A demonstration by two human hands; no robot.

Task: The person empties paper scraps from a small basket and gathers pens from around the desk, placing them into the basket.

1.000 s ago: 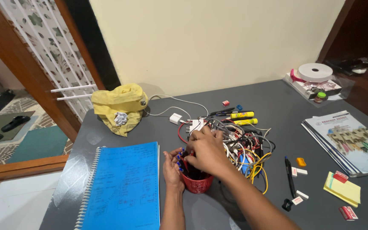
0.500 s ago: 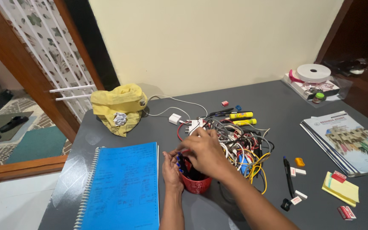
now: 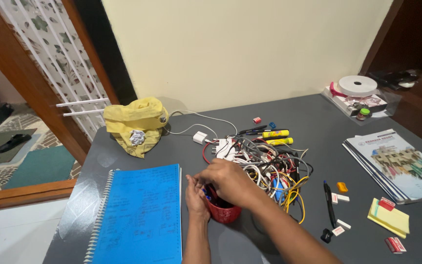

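- We see a small red cup (image 3: 224, 212) standing upright on the dark grey table (image 3: 299, 110); it is round and squat, its mouth mostly covered by the hands, with dark things and a bit of blue showing inside, too hidden to name
- Our left hand (image 3: 196, 198) presses against the cup's left side, fingers curled at its rim; the cup lies just right of this hand and touches it
- Our right hand (image 3: 228, 181) arches over the cup's mouth, fingers bent down towards the rim and meeting the left fingers; the cup sits directly under and slightly nearer to us than this hand; whether the fingers pinch anything we cannot tell
- Just beyond and to the right of the right hand lies a tangle of cables (image 3: 269, 166), white, black, red, grey and yellow, touching the hand's far side
- Left of the left hand, just beside it, lies a blue spiral notebook (image 3: 140, 215), closed and flat
- Further beyond the grip, past the cables, lie yellow highlighters (image 3: 275, 133); a yellow cloth bundle (image 3: 135, 122) sits well beyond and left
- Right of the grip, past the cables, a black pen (image 3: 329, 195) lies near a yellow sticky pad (image 3: 389, 217); a booklet (image 3: 391, 164) lies well apart at the far right
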